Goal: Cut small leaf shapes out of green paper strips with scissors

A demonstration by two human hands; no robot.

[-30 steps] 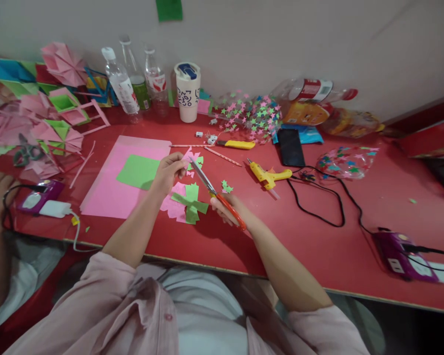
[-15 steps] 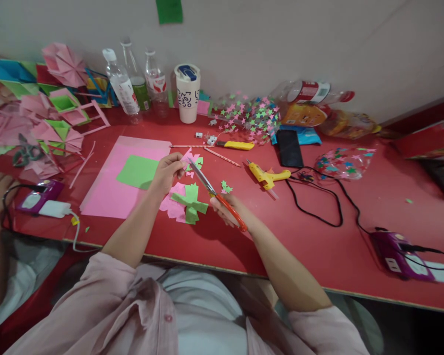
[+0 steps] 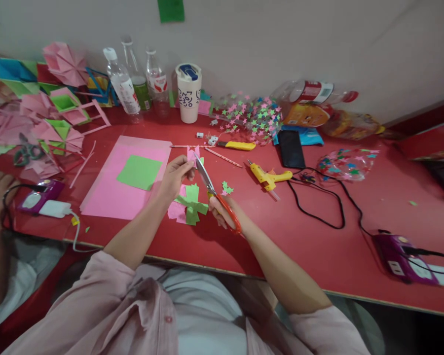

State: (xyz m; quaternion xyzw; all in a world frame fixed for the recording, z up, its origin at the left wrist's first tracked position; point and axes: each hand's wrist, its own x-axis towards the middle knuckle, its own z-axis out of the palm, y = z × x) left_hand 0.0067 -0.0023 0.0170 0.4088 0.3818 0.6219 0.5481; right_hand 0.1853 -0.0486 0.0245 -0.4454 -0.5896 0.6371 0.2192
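Pinched in my left hand (image 3: 178, 173) is a small piece of pink paper (image 3: 193, 154) with notched edges. My right hand (image 3: 222, 209) grips orange-handled scissors (image 3: 227, 213), their blades pointing up and left, the tips at the pink paper. Whether the blades touch it I cannot tell. Below the blades lie a green cross-shaped paper cutout (image 3: 194, 206) and a pink cutout (image 3: 176, 212) partly under it. Small green paper stars (image 3: 227, 187) sit just right of the scissors. Left of my hands, a green paper square (image 3: 139, 171) rests on large pink sheets (image 3: 107, 190).
Behind are a yellow cutter (image 3: 237, 145), striped straws (image 3: 224, 157), a white cup (image 3: 189, 96) and bottles (image 3: 123, 86). A yellow glue gun (image 3: 270, 176), phone (image 3: 291, 149) and black cable (image 3: 343, 212) lie right. Another person's hand (image 3: 0, 192) rests left, near paper crafts (image 3: 61, 106).
My left hand has moved right with the pink paper, which now stands more upright. The scissors have shifted slightly left and down, their blades steeper.
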